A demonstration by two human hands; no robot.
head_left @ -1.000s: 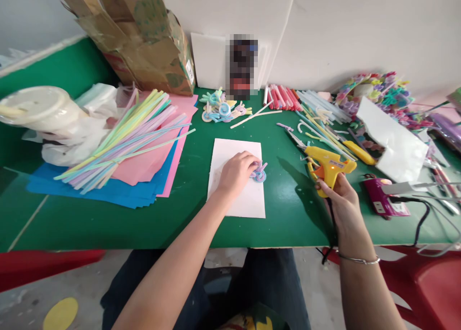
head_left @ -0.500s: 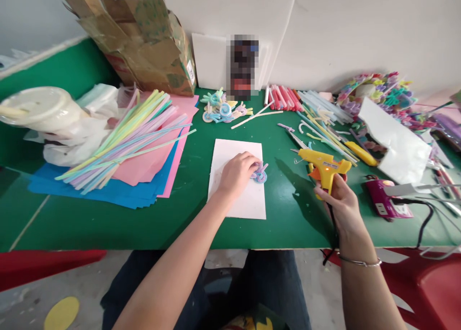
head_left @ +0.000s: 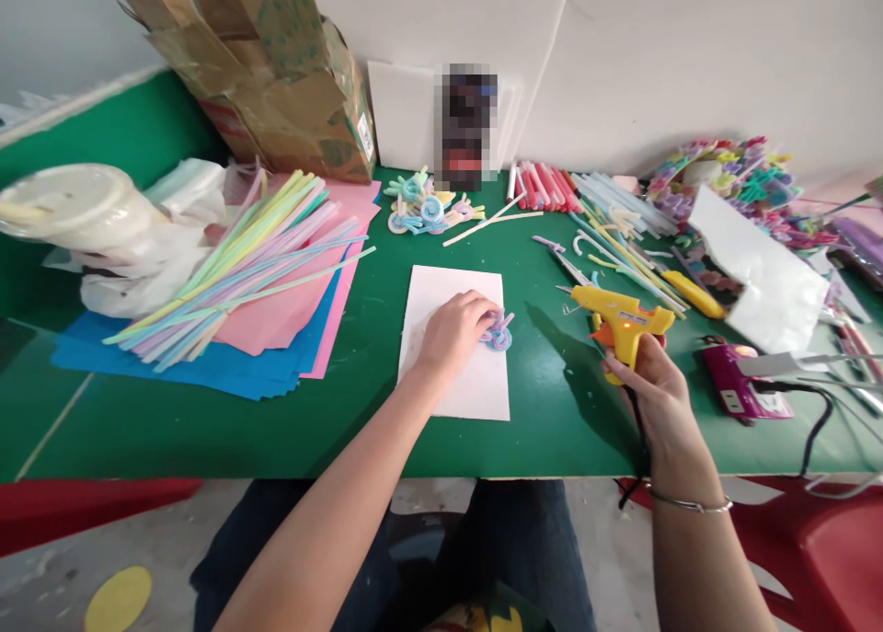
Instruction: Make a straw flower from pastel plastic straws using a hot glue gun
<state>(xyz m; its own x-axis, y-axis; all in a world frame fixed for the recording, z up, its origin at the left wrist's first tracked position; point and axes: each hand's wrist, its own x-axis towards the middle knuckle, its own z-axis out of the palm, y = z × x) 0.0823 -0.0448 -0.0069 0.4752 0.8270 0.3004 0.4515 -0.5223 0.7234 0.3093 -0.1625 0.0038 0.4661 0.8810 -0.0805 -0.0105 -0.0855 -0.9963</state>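
My left hand (head_left: 459,328) is closed, its fingertips on a small curled pipe-cleaner piece (head_left: 499,336) in lilac and blue. That piece rests at the right edge of a white sheet (head_left: 452,282) on the green table; part of it is hidden by my fingers. In my right hand (head_left: 652,384) is a yellow glue gun (head_left: 621,319), held by the handle above the table, its nozzle pointing left. A small orange light shows on its side. Near the nozzle lie scissors (head_left: 569,266).
Pastel pipe cleaners (head_left: 241,273) lie over pink and blue sheets (head_left: 200,365) at left. Curled pipe-cleaner pieces (head_left: 424,209) sit at the back, with red-pink sticks (head_left: 544,189) beside them. A cardboard box (head_left: 303,108) stands behind. On the right are a purple power socket (head_left: 741,388) and cables.
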